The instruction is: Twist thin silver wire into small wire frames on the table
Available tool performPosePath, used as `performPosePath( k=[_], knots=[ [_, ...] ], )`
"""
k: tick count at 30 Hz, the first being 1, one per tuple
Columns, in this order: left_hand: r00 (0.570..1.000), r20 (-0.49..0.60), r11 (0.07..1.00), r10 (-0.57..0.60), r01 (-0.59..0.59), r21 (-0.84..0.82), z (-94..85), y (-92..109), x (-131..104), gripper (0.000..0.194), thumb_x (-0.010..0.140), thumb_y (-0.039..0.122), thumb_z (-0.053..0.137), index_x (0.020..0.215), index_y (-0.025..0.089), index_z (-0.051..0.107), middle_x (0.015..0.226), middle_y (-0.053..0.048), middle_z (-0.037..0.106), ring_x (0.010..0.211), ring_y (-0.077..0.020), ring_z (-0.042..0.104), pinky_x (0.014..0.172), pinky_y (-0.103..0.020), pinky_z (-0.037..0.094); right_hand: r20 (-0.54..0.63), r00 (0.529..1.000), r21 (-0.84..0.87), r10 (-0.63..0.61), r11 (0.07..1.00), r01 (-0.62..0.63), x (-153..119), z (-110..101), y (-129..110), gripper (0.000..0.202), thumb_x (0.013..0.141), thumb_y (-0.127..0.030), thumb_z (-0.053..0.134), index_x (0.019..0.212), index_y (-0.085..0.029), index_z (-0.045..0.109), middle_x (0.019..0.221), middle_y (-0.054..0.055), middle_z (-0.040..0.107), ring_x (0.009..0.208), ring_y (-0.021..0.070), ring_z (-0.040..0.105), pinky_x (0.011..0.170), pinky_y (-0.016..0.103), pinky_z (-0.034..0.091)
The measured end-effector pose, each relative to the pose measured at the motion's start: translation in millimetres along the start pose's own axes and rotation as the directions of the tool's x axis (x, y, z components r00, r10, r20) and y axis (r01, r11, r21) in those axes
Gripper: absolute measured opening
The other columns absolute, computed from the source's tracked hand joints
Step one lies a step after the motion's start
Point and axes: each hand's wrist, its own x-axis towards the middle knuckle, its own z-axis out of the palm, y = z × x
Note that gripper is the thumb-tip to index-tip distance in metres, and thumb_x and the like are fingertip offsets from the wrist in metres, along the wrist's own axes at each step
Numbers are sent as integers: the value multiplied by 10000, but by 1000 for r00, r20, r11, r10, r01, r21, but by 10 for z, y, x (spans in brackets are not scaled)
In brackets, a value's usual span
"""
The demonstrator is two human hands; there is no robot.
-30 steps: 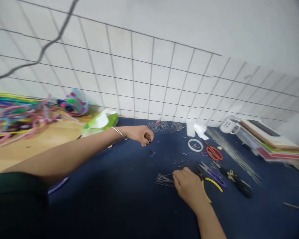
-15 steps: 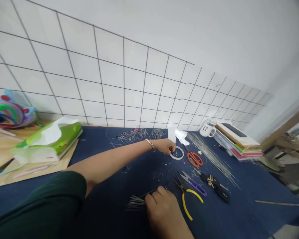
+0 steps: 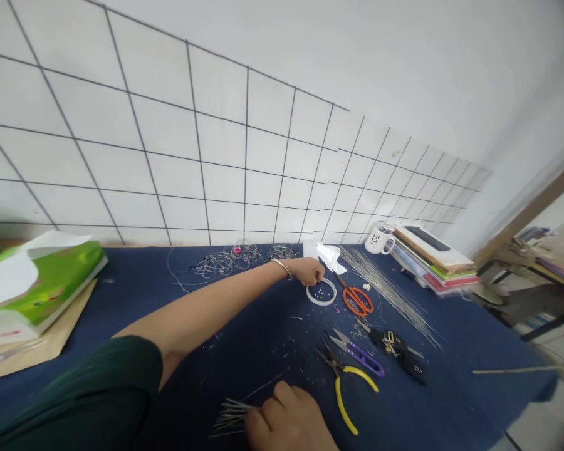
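Note:
My left hand [image 3: 309,270] is stretched far forward with its fingers pinched together at the rim of a white ring [image 3: 309,297] that has small beads inside it. Whatever the fingertips hold is too small to make out. Close to me, my right hand [image 3: 289,421] is curled shut, knuckles up, beside a bundle of short metal wires [image 3: 232,416]. The bundle's near ends run up to its fingers, which hide any grip. One thin wire [image 3: 266,385] slants up from the bundle near the knuckles.
Right of my hands lie yellow-handled pliers [image 3: 343,401], purple snips [image 3: 364,360], orange scissors [image 3: 358,302], a black tool [image 3: 404,357] and long wires [image 3: 390,291]. Behind are tangled wire [image 3: 225,260], white paper [image 3: 331,257], a mug [image 3: 378,239] and books [image 3: 435,260]. A tissue pack [image 3: 51,282] sits left.
The view has swung to the right, so things sit further left. My left hand stays by the ring, slightly further above its rim. My right hand appears lower, still beside the wires.

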Motion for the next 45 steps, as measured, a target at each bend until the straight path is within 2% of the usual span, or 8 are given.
performPosePath(
  k=[6, 12, 16, 22, 28, 36, 42, 45],
  knots=[
    [1000, -16, 1000, -15, 15, -15, -39, 52, 164, 264, 577, 120, 533, 826, 126, 619, 674, -22, 643, 572, -115, 584, 518, -182, 443, 50, 999, 25, -17, 1000, 16, 20, -11, 21, 205, 627, -204, 675, 618, -184, 472, 497, -23, 492, 528, 149, 452, 432, 272, 285],
    [999, -32, 1000, -3, 3, 25, 17, 40, 236, 239, 564, 152, 604, 798, 131, 652, 658, -25, 655, 559, -122, 573, 542, -202, 437, 61, 998, 9, -15, 1000, 14, 31, -19, 10, 241, 608, -226, 704, 604, -183, 467, 497, -28, 493, 518, 145, 439, 409, 274, 254],
    [996, -80, 996, 39, -33, 77, 39, 3, 269, 252, 523, 153, 665, 775, 151, 679, 729, -25, 674, 658, -141, 585, 577, -198, 406, 119, 993, 33, -13, 999, 9, 36, -47, 17, 220, 647, -245, 686, 634, -182, 476, 528, -28, 511, 548, 145, 446, 427, 277, 275],
    [989, -117, 991, 94, -82, 103, 29, 18, 248, 234, 560, 131, 654, 788, 161, 701, 772, -22, 685, 728, -143, 588, 625, -189, 390, 178, 984, 45, 9, 999, -17, 35, -81, 31, 205, 677, -191, 668, 644, -178, 466, 558, -24, 520, 583, 146, 455, 462, 280, 292],
    [987, -128, 992, 99, -88, 93, 44, 27, 232, 340, 529, 154, 689, 869, 167, 687, 803, -18, 684, 699, -134, 584, 624, -183, 393, 205, 979, 68, 17, 997, -31, 9, -73, 54, 204, 674, -180, 661, 661, -178, 457, 590, -24, 528, 603, 146, 451, 478, 279, 289],
    [989, -133, 995, 69, -60, 74, 43, -24, 242, 183, 586, 196, 645, 755, 153, 703, 685, -19, 668, 642, -131, 579, 577, -190, 379, 261, 964, 78, 48, 994, -71, -28, -45, 75, 167, 694, -141, 611, 683, -182, 450, 625, -22, 552, 642, 153, 464, 503, 268, 300],
    [985, -165, 998, 56, -51, 37, 39, 50, 209, 210, 567, 131, 631, 767, 155, 692, 722, -16, 671, 691, -134, 564, 606, -194, 372, 298, 952, 73, 69, 993, -94, -27, -60, 71, 146, 693, -132, 595, 691, -186, 459, 635, -16, 566, 665, 162, 480, 527, 267, 326],
    [976, -216, 1000, 25, -27, -9, 19, 118, 154, 145, 610, 157, 615, 737, 117, 672, 675, -28, 653, 654, -122, 541, 597, -195, 357, 299, 951, 74, 82, 991, -109, -27, -76, 79, 141, 687, -133, 599, 701, -187, 470, 651, -15, 570, 677, 165, 486, 541, 275, 342]
  ],
)
